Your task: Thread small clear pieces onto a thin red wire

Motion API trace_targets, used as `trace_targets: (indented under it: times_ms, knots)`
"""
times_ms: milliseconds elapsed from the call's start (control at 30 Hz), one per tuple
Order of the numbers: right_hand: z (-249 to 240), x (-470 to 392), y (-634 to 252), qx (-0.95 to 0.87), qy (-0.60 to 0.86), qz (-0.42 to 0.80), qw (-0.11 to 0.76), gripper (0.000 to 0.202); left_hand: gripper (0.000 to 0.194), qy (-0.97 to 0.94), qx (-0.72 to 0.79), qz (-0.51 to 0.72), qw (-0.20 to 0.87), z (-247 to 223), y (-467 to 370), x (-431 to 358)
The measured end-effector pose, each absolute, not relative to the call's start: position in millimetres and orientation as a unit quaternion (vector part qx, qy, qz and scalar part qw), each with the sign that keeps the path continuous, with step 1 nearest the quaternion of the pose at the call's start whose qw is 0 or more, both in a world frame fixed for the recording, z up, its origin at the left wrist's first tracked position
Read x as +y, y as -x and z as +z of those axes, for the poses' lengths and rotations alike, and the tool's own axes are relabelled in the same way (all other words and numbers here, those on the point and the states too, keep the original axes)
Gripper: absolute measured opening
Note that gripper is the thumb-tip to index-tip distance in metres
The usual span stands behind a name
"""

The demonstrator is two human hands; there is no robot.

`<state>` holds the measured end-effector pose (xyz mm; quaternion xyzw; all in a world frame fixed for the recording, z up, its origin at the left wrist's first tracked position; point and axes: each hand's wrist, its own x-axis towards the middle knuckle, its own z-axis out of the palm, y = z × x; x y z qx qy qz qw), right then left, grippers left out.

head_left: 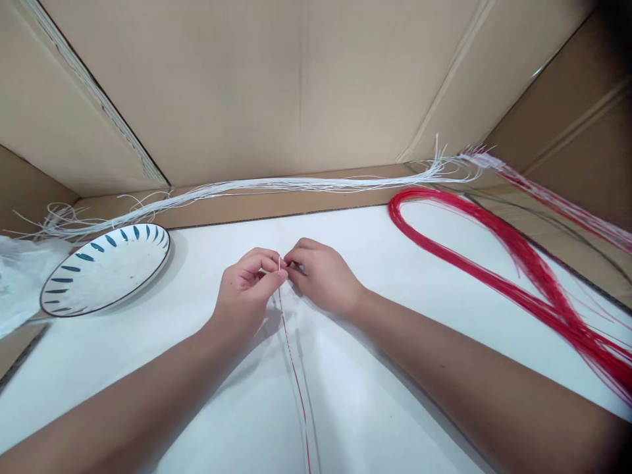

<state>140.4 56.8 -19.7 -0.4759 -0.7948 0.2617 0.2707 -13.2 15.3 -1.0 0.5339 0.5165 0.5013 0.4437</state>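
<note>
through the head camera i have two bare hands near the middle of the frame, meeting over a smooth, matte white work surface point(345, 224). my left hand point(247, 280) pinches a very thin, twisted-looking red-and-white strand point(295, 372) between thumb and forefinger, the other fingers curled in; a short pale end pokes up above the pinch. from there the strand runs down in a slightly bowed line to the bottom edge, just right of centre, with a soft grey shadow beside it. my right hand point(323, 273) is bent at the wrist, its fingertips gathered right beside the left thumb, but i cannot tell whether they pinch the strand or merely meet near it. at the right of the frame a glossy bundle of fine red strands point(530, 260) loops into a teardrop, its legs crossing and fraying out. across the upper middle stretches a loose, wiry bundle of thin white strands point(276, 185), splayed at both ends, against tan, creased cardboard panels point(237, 85). a red-and-white bundle point(557, 197) slants down at the upper right. on the left sits a shallow white oval-looking plate point(116, 270) with blue-green dashes and a dark rim, beside crumpled translucent plastic point(27, 276).
</note>
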Motion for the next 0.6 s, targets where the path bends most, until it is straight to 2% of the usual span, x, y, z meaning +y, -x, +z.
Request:
trace_targets:
  times_ms: [167,233,333,433,600]
  knots:
    - [-17,54,-142,-0.802,0.472,0.261,0.259,0.020,0.018,-0.545,0.524,0.478,0.448,-1,15,13]
    - [-17,52,-145,-0.782,0.475,0.287,0.285,0.016,0.019,-0.543,0.533,0.466,0.451,-2,16,11]
    - [-17,48,-149,-0.665,0.443,0.466,0.380,0.007,0.020,-0.516,0.540,0.471,0.469,-4,19,9]
    - [-15,46,-151,-0.503,0.354,0.657,0.436,0.016,0.022,-0.490,0.505,0.482,0.522,-3,18,6]
    - [-13,46,-152,-0.389,0.271,0.767,0.432,0.014,0.023,-0.490,0.471,0.451,0.579,-2,17,2]
